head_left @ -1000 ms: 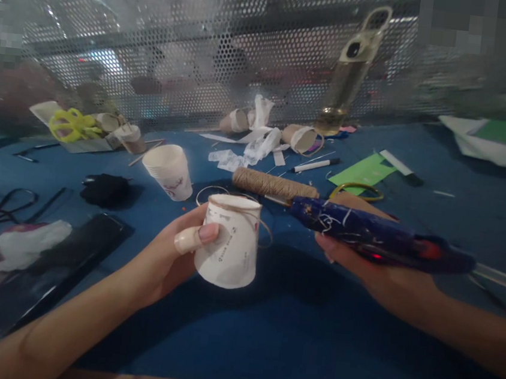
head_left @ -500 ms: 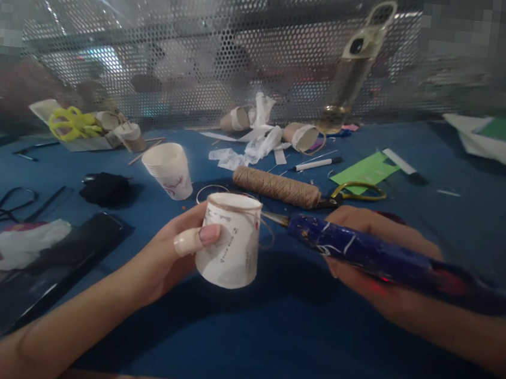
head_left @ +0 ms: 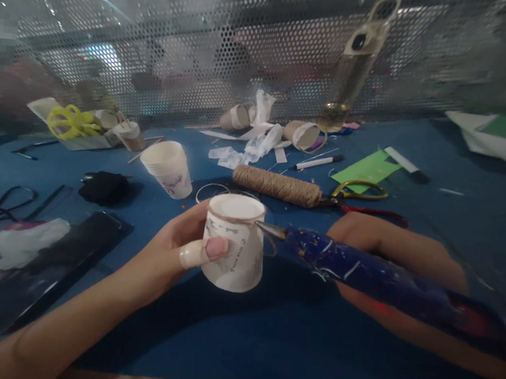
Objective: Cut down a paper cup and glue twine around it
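Upside down in my left hand (head_left: pixel 174 247) is a white paper cup (head_left: pixel 234 260), my thumb pressed on its printed side. A thin brown twine (head_left: pixel 227 216) runs around the cup near its upturned base, and a loose loop of it hangs at the right. My right hand (head_left: pixel 365 237) is closed around a dark blue glue gun (head_left: pixel 345 262), whose body hides part of the fingers. The metal nozzle touches or nearly touches the twine at the cup's right edge. Behind the cup lies a spool of twine (head_left: pixel 275 186).
Yellow- and red-handled scissors (head_left: pixel 361 190) lie by the spool, beside green paper (head_left: pixel 366 171) and a marker (head_left: pixel 318 163). Stacked paper cups (head_left: pixel 167 168) stand left. A black phone (head_left: pixel 58 271) lies at the left front. A bottle (head_left: pixel 353 73) stands before the perforated metal screen (head_left: pixel 181 55).
The cup has shifted slightly right and tilted so more of its base shows. The glue gun's nozzle has dropped a little and come further over the cup's right edge.
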`<state>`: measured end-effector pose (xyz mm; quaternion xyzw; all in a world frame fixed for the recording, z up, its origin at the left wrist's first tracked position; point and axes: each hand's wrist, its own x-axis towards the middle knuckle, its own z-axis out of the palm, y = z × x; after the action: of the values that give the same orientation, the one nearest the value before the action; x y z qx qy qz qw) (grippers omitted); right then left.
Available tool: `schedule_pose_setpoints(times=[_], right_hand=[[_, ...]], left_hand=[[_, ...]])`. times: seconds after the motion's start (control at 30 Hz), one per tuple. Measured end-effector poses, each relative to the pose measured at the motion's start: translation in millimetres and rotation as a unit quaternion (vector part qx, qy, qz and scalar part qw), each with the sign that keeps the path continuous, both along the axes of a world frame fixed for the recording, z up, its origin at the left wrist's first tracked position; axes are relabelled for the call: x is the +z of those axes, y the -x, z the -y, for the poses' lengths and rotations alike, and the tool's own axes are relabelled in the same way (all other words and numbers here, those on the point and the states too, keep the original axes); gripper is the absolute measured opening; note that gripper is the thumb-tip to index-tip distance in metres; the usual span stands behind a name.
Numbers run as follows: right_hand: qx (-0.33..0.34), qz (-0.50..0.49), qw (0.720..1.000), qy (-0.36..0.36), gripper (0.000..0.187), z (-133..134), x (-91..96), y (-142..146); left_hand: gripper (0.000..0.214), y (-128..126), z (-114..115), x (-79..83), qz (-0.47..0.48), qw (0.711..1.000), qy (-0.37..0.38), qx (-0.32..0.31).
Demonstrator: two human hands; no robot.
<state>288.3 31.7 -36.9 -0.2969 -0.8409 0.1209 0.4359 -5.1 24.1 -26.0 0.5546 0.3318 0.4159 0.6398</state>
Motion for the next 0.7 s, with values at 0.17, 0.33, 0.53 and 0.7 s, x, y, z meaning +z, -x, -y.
schedule_pose_setpoints(times=[0.17,0.33,0.53,0.7], right_hand=[[0.032,-0.012,0.999,0.015,0.013,-0.1,-4.0,-3.4],[0.002,-0.002,1.000,0.016,0.014,4.6,0.0,-1.6],[0.004,0.009,1.000,0.009,0.016,0.6,-0.9,-4.0],[-0.015,0.008,1.000,-0.004,0.020,4.3,0.5,-1.5]], left_hand=[[0.041,2.0,-1.5,-4.8,0.012,1.000,-0.025,-0.013],[0.039,1.7,-0.6,-4.7,0.012,0.999,-0.040,-0.012],[0.037,-2.8,0.0,-0.1,0.007,0.999,-0.039,0.003],[0.040,-4.2,0.1,-0.5,-0.014,0.998,-0.051,0.042]])
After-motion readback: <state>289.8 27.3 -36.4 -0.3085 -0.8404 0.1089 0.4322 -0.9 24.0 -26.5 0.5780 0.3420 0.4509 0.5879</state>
